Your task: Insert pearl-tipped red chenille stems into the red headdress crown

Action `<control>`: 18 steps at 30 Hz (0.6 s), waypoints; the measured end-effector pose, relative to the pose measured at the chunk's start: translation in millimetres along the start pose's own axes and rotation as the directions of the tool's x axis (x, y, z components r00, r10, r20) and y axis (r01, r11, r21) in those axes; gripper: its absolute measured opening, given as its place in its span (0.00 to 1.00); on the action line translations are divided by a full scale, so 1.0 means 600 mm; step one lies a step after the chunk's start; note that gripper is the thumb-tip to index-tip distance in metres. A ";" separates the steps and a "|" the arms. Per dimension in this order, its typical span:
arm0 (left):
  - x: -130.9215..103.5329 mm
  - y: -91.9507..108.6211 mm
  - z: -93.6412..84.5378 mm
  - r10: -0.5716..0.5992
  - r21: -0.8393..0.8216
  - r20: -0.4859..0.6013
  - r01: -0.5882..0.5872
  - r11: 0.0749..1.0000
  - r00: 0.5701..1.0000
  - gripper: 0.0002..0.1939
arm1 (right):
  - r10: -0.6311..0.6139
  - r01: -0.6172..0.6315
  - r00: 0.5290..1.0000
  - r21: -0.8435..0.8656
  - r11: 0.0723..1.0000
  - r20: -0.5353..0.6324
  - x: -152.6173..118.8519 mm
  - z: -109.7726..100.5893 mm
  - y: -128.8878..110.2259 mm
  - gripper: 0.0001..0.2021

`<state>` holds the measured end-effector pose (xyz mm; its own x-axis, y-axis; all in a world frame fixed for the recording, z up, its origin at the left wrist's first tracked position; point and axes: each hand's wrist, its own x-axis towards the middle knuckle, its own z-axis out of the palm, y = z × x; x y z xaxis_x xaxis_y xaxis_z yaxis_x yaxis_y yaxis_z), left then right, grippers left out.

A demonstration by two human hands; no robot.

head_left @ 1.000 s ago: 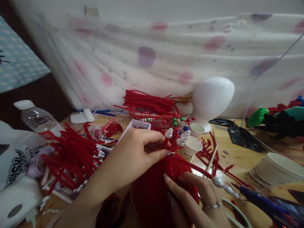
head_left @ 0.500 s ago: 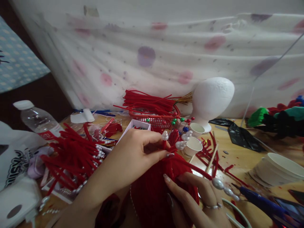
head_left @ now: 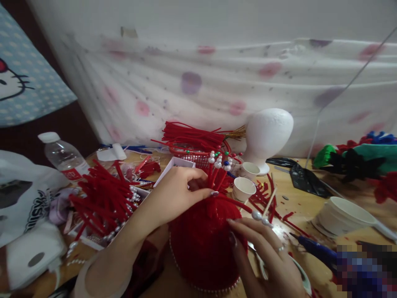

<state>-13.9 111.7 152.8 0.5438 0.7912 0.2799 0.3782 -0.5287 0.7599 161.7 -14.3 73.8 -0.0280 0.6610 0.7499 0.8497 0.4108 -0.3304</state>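
Observation:
A rounded red fabric hat (head_left: 204,252), edged with a string of small pearls, is upright in front of me. From its top rises a cluster of red pipe cleaners (head_left: 214,176) tipped with white, green, red and blue beads. My left hand (head_left: 176,192) is closed at the top of the hat, thumb and fingers pinching a pipe cleaner there. One pearl-ended pipe cleaner (head_left: 234,201) arches out to the right, above my right hand (head_left: 263,252). That hand's fingers are apart, its fingertips touching the hat's right side.
At left are pearl-tipped red pipe cleaners (head_left: 99,198), a plastic bottle (head_left: 63,157) and a white device (head_left: 35,260). Behind stand a red basket (head_left: 198,159) and a white foam head (head_left: 269,134). Paper cups (head_left: 243,189) and a blue glue gun (head_left: 319,250) lie rightward.
The view has tilted up slightly and shifted. The beaded stems now stand closer together and more upright, and more of the hat shows. My right hand sits lower on its side.

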 end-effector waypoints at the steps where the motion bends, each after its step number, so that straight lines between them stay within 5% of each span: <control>1: -0.002 0.000 0.000 -0.009 0.005 -0.005 0.009 1.000 1.000 0.05 | 0.023 -0.023 1.000 0.010 1.000 0.002 0.005 -0.002 -0.002 0.14; 18: -0.050 0.020 -0.017 0.063 0.100 -0.333 -0.031 0.994 0.941 0.06 | 0.255 -0.255 0.967 0.079 0.964 0.017 0.022 -0.032 0.006 0.09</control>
<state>-33.2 84.4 159.3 0.2863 0.8133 0.5065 0.4344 -0.5814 0.6880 174.6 -15.7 93.5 0.1802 0.7547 0.6308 0.7845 0.2767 -0.5550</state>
